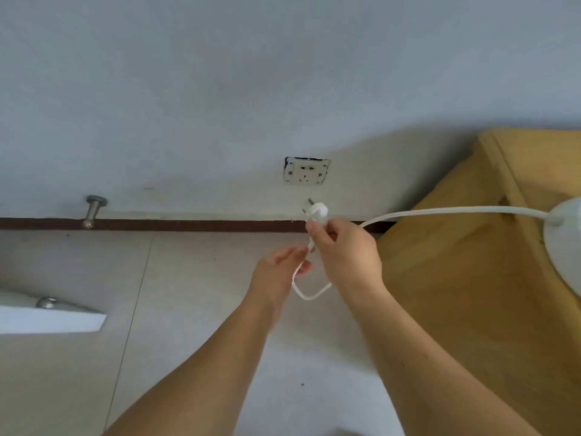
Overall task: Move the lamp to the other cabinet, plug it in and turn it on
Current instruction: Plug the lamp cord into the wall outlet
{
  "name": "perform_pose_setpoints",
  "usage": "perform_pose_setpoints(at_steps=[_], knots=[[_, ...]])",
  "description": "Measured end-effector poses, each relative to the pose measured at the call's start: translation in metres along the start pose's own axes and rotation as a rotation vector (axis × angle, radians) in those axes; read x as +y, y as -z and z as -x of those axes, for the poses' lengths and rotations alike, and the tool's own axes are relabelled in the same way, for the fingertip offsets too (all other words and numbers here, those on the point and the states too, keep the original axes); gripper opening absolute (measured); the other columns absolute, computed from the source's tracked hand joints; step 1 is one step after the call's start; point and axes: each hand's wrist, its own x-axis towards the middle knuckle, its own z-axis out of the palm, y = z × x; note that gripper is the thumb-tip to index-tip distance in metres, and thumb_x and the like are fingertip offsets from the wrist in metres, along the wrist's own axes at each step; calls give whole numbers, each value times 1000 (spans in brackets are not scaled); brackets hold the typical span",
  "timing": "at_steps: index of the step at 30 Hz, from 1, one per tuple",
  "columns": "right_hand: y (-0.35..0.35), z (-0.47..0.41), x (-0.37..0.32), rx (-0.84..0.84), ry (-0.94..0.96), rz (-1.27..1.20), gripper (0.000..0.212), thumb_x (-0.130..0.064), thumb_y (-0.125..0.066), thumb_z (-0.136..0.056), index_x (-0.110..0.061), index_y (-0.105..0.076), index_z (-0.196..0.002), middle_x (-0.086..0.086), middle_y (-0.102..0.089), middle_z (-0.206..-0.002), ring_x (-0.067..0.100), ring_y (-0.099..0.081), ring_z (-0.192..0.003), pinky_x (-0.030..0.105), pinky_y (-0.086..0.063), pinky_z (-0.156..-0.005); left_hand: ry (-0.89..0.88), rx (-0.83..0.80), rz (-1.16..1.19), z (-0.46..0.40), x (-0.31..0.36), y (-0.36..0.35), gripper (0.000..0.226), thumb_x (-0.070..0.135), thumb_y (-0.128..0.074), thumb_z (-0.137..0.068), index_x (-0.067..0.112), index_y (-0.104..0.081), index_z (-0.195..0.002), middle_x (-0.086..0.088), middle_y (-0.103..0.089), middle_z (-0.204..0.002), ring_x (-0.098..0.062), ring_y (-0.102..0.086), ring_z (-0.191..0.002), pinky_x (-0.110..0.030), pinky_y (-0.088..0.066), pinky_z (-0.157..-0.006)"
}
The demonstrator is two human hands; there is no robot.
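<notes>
Both bare forearms are reaching forward and slightly upward from the bottom edge toward the wall [220, 89]. The right hand [344, 256] is pinching one white plug [318, 212] between thumb and fingers, its wrist bent so that the plug's metal prongs are pointing up and left at the single wall socket [306, 171] just above; the plug is hanging near the socket but not touching it. The left hand [276, 272] is sitting lower and to the left, palm turned inward, its fingers loosely curled around one white cord [440, 211] where it is drooping in a loop under the right hand; how firmly it is gripping I cannot tell. From the plug, the cord is running rightward to the one white lamp base [564, 243], which is resting on the top of one light wooden cabinet [471, 278] at the right edge, cut off by the frame. Two metal door stops are showing: one [93, 212] is sticking out from the wall at the dark skirting strip, another [46, 303] is sitting on a white door edge [50, 319] at lower left.
</notes>
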Motion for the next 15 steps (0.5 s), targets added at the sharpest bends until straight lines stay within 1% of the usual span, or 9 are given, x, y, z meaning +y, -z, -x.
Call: perform_pose_setpoints(at_steps=[1, 2, 5, 7, 8, 10, 12, 13, 15], knots=[[-13, -6, 10, 19, 19, -12, 35, -47, -47, -90, -18, -60, -76, -8, -52, -58, 7, -48, -54, 28, -31, -48, -8, 6, 21, -14, -12, 0, 23, 34, -57, -86, 18, -72, -93, 1, -72, -84, -10, -67, -84, -31, -45, -88], [-24, -12, 19, 42, 32, -26, 33, -47, -47, -90, -19, -61, -79, -9, -55, -61, 7, -51, -57, 28, -35, -50, -20, 15, 42, -26, -22, 0, 26, 36, -54, -87, 19, -72, -93, 0, -74, -89, -12, -67, -90, -32, -45, -88], [-56, -35, 46, 116, 60, -80, 31, -47, -49, -89, -21, -63, -89, -8, -65, -77, 12, -60, -73, 34, -49, -65, -95, 13, 109, -68, -48, -1, 35, 42, -43, -92, 23, -71, -97, 0, -74, -98, -12, -66, -93, -28, -46, -81], [-69, -50, 57, 162, 102, -94, 30, -45, -51, -89, -18, -64, -90, -3, -67, -81, 17, -61, -77, 38, -50, -70, -130, 27, 128, -93, -53, -2, 38, 44, -38, -93, 23, -69, -98, -1, -73, -100, -13, -64, -96, -32, -44, -85], [-75, -56, 63, 187, 130, -107, 31, -45, -51, -89, -17, -64, -89, -2, -67, -81, 18, -60, -77, 38, -50, -70, -155, 42, 136, -104, -56, -2, 39, 44, -36, -94, 22, -68, -97, -2, -72, -99, -14, -63, -97, -34, -42, -87], [-84, -70, 70, 231, 175, -103, 31, -45, -49, -90, -17, -63, -85, -4, -62, -73, 17, -57, -70, 35, -46, -61, -215, 96, 144, -127, -53, 0, 39, 43, -34, -95, 22, -67, -99, -1, -70, -98, -13, -62, -96, -36, -39, -90], [-88, -80, 71, 252, 181, -51, 33, -44, -46, -92, -16, -61, -82, -4, -55, -65, 16, -52, -62, 32, -40, -55, -263, 160, 138, -143, -44, 4, 41, 42, -32, -95, 19, -64, -104, -2, -68, -101, -14, -60, -97, -39, -36, -97], [-87, -84, 70, 257, 181, -40, 35, -43, -44, -92, -15, -61, -81, -3, -53, -64, 17, -50, -61, 33, -39, -55, -276, 188, 162, -147, -37, 6, 39, 41, -33, -96, 18, -63, -106, -2, -67, -102, -14, -59, -97, -41, -35, -100], [-86, -90, 68, 269, 171, -54, 35, -41, -43, -93, -13, -61, -83, -1, -52, -64, 19, -50, -61, 33, -39, -55, -283, 208, 235, -152, -27, 9, 33, 38, -37, -95, 19, -62, -105, -1, -67, -101, -11, -60, -93, -40, -36, -101]])
